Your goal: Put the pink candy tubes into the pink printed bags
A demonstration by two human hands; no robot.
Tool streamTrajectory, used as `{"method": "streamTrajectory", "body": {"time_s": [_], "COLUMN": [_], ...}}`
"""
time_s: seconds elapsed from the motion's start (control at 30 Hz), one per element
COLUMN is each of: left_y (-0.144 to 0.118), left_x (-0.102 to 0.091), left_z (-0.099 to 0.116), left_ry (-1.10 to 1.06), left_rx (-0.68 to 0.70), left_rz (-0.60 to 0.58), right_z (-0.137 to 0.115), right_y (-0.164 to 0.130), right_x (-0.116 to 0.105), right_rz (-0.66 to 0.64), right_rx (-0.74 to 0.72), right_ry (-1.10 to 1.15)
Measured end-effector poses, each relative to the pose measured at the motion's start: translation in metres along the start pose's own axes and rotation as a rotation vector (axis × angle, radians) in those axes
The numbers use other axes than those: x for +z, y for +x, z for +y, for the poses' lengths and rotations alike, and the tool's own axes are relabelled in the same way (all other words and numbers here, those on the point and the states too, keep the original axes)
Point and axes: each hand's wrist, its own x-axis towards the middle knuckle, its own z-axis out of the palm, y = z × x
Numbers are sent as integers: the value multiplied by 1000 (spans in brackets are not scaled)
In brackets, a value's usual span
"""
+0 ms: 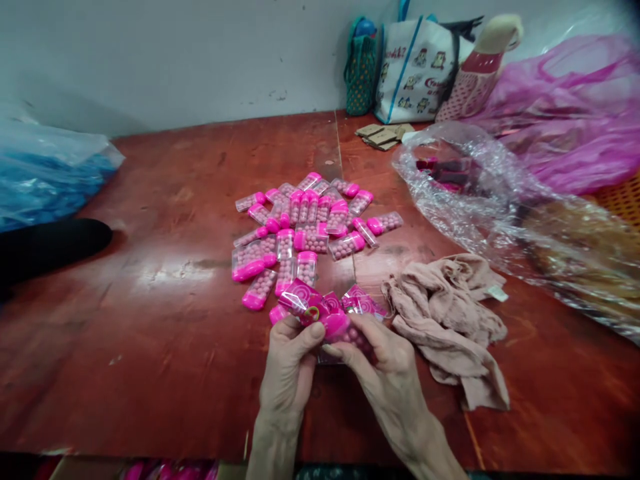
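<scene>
My right hand (385,360) is closed around a small clear container of pink balls (356,338) with a bright pink cap. My left hand (293,353) pinches at the cap end of the same container, thumb and fingers together. Close beyond my fingers lie shiny magenta printed pieces (363,301) with a swirl pattern. Past them is a loose pile of similar pink-capped containers (311,237), several lying flat and pointing different ways. My fingers hide part of the held container.
A crumpled beige cloth (445,320) lies right of my hands on the red-brown table (165,347). Clear plastic wrap (480,167) and a pink bag (575,100) spread at right. A blue-filled bag (55,173) and a black rounded object (60,243) are at left.
</scene>
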Motion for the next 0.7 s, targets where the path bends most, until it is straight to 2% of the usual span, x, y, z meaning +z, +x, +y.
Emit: {"method": "streamTrajectory", "body": {"time_s": [0.07,0.2,0.27,0.33,0.47,0.53,0.6,0.7], "left_y": [-1,-3,-3,-4,-5,-4,-4,-3], "left_x": [3,6,6,5,3,2,2,0], "left_z": [-2,-5,-6,-6,-5,-6,-6,-5], "left_ry": [-36,-94,-79,-58,-12,-18,-32,-25], "left_rx": [35,58,57,67,109,121,95,16], "left_rz": [28,53,51,39,27,30,9,-60], "right_z": [0,-4,-5,-5,1,2,0,-6], "right_y": [-1,1,2,1,-7,-11,-11,-7], "right_x": [3,5,5,7,14,16,16,9], "right_rz": [23,-34,-36,13,153,175,140,31], "right_rx": [1,111,117,38,-270,-338,-293,-86], "right_ry": [-7,98,119,57,-180,-251,-222,-31]}}
